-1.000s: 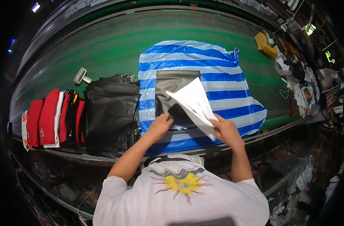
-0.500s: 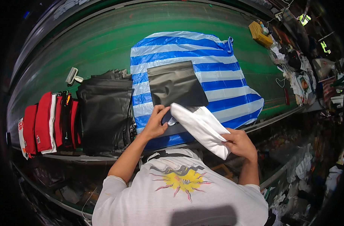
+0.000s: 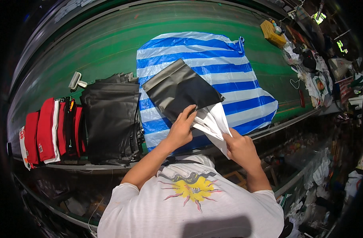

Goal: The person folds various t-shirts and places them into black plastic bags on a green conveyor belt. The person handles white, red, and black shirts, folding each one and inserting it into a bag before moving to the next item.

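Note:
A black plastic bag lies tilted on a blue-and-white striped plastic sheet, its mouth toward me. My left hand is closed on the near edge of that bag, thumb and fingers pinching it. In my right hand is the near end of a white folded cloth, probably a garment. The cloth's far end reaches into the bag's mouth, where the black plastic hides it.
Left of the sheet lies a stack of black plastic bags. Beyond it are folded red, white and black garments. A white-handled roller rests on the green table. A yellow box sits far right, near heaped cloth and plastic.
The bag has turned and its far end has swung left. The white cloth's far end has gone into its mouth. My left hand has shifted right along the bag's edge.

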A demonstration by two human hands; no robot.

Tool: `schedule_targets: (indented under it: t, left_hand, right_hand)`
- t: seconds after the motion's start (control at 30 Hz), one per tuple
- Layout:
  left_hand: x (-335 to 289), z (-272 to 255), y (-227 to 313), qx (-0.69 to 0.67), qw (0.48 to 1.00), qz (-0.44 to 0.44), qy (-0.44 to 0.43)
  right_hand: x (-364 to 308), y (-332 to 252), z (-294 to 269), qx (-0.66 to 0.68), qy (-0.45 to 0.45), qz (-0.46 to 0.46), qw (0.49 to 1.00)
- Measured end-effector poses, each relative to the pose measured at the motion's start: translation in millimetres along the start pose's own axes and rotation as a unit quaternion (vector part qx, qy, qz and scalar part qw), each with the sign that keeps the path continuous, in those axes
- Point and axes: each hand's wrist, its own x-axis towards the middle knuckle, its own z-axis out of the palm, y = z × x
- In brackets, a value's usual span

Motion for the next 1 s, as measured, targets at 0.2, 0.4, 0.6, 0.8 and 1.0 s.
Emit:
schedule_targets:
  t: [0.2, 0.4, 0.6, 0.8, 1.0]
  left_hand:
    - [-1.4, -9.8, 11.5, 0.023, 0.997, 0.017, -0.066]
    - [-8.8, -13.7, 28.8, -0.005, 0.997, 0.060, -0.051]
    - [-10.7, -22.7, 38.1, 0.013, 0.996, 0.052, -0.069]
    - [-37.9, -30.2, 17.0, -0.013, 0.998, 0.061, -0.028]
    - [-88.1, 15.2, -77.0, 0.036, 0.943, -0.319, 0.091]
  right_hand:
    - [7.8, -7.9, 9.0, 0.016, 0.037, -0.028, 0.999]
    - [33.5, -8.0, 29.4, 0.003, 0.068, -0.022, 0.997]
    - [58.1, -19.4, 64.1, 0.036, 0.172, 0.006, 0.984]
    - [49.8, -33.8, 87.1, 0.098, 0.143, 0.026, 0.985]
    - [35.2, -1.4, 124.0, 0.075, 0.032, 0.122, 0.989]
